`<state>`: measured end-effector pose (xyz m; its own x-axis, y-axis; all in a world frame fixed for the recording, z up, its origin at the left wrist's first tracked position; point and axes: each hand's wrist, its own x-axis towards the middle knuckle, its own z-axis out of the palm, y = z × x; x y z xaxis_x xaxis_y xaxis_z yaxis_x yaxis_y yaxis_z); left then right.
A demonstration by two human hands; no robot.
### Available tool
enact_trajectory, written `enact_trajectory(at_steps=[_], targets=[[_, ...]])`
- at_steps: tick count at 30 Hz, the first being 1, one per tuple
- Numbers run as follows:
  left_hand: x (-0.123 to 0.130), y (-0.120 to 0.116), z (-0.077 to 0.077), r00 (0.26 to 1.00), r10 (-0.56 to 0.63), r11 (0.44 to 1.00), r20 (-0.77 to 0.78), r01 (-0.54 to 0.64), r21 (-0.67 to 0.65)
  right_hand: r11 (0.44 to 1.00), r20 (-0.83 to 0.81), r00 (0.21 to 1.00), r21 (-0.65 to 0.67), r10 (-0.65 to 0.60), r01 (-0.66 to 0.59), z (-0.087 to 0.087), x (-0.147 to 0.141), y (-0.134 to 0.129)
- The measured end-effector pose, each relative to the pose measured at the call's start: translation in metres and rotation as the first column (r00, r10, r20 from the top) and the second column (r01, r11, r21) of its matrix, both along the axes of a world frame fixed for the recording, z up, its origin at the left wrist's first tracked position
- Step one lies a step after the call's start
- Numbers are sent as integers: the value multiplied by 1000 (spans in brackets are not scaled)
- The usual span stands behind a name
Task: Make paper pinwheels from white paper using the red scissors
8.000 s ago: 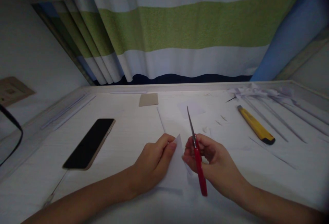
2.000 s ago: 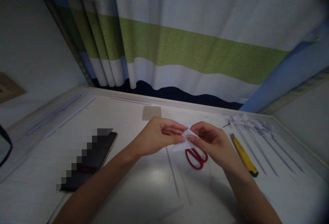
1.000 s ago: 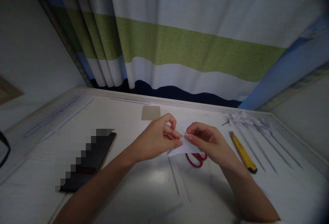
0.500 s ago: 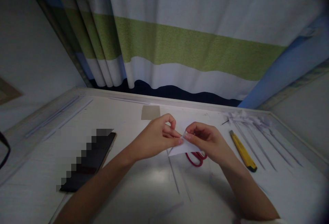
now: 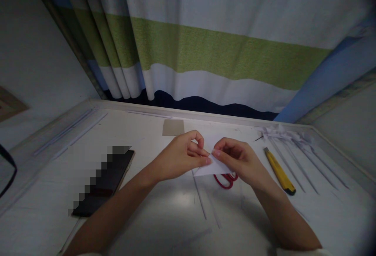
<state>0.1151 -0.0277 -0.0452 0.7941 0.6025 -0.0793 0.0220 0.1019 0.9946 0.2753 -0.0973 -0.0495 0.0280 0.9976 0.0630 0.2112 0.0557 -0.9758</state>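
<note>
Both my hands meet over the middle of the table, pinching one small piece of white paper (image 5: 216, 166). My left hand (image 5: 183, 153) has its thumb and forefinger on the paper's left part. At the upper edge, my right hand (image 5: 237, 156) grips it between thumb and fingertips. The paper looks folded, with a slanting lower left edge. Beneath it the red handles of a pair of scissors (image 5: 225, 181) show; the blades are hidden. A thin paper stick (image 5: 200, 197) lies on the table below my left hand.
A yellow utility knife (image 5: 279, 170) lies right of my right hand. Beyond it are several white paper sticks (image 5: 308, 162) with crumpled paper tops. A dark phone (image 5: 108, 187) rests at left, a grey-beige square card (image 5: 173, 127) at the back. A striped curtain (image 5: 205, 48) hangs behind the table.
My view has shifted slightly. Both hands keep their pinch on the paper, and the right fingertips have moved a little at its upper edge.
</note>
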Motion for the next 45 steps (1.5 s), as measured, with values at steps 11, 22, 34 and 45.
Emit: enact_trajectory(at_steps=[11, 22, 34, 45], targets=[[0, 0, 0, 1000, -11, 999, 1, 11, 34, 1000, 29, 1000, 2, 0, 0, 3, 0, 0], [0, 0, 0, 1000, 0, 999, -2, 0, 45, 1000, -24, 1000, -20, 2, -3, 2, -1, 0], [0, 1, 0, 999, -31, 997, -12, 31, 67, 1000, -103, 995, -26, -6, 3, 4, -3, -1], [-2, 3, 1, 999, -31, 997, -16, 32, 72, 1000, -116, 993, -2, 5, -5, 1, -2, 2]])
